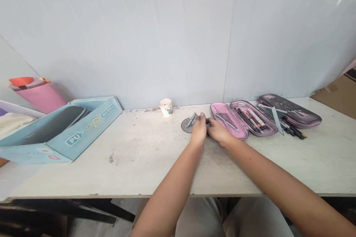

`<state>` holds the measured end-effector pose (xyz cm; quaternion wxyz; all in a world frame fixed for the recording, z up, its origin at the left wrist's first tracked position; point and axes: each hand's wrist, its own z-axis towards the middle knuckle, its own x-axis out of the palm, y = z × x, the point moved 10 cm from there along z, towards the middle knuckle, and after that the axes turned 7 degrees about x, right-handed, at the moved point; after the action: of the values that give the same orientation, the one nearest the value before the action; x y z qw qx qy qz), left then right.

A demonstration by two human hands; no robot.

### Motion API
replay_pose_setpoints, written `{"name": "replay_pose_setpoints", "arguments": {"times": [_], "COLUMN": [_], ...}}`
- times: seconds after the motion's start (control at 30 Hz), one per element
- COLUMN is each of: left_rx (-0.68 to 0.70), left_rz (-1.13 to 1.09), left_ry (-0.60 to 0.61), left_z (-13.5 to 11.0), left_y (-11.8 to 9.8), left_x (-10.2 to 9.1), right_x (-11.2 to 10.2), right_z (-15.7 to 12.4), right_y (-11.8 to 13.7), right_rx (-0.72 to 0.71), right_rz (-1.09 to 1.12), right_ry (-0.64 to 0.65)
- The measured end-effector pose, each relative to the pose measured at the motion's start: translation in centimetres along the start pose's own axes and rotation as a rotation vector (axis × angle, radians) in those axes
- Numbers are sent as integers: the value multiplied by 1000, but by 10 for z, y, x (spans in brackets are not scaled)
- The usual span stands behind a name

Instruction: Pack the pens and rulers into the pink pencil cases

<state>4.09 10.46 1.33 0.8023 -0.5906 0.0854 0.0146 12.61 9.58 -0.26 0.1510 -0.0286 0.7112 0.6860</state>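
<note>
My left hand (199, 129) and my right hand (217, 132) meet on the table just left of an open pink pencil case (228, 120). Both have their fingers curled over a small dark thing that I cannot make out. Beside the left hand a grey protractor (187, 124) with a metal compass (192, 119) on it lies flat on the table. The near half of the case holds a metal ruler; the other half (254, 118) holds several pens.
A second, dark pencil case (292, 112) with rulers and pens lies at the far right. A small paper cup (166, 107) stands by the wall. An open light-blue cardboard box (63, 127) sits at the left, with a pink roll (39, 92) behind it.
</note>
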Motion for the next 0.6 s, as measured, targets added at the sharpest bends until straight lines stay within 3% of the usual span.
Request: {"name": "replay_pose_setpoints", "arguments": {"times": [0.1, 0.23, 0.4, 0.5, 0.6], "left_rx": [191, 489, 476, 466, 480], "left_rz": [40, 226, 642, 786, 813], "left_ry": [65, 190, 343, 387, 384], "left_z": [-6, -23, -31, -31, -29], "left_y": [-27, -58, -32, -20, -20], "left_x": [7, 27, 59, 72, 75], "right_x": [-22, -68, -110, -112, -101], "right_z": [-5, -12, -1, 0, -8], "right_y": [21, 37, 0, -14, -8], "right_rx": [-192, -437, -312, -266, -347], "right_rz": [-68, -249, -410, -522, -627], "right_ry": [-112, -313, -367, -343, -334]}}
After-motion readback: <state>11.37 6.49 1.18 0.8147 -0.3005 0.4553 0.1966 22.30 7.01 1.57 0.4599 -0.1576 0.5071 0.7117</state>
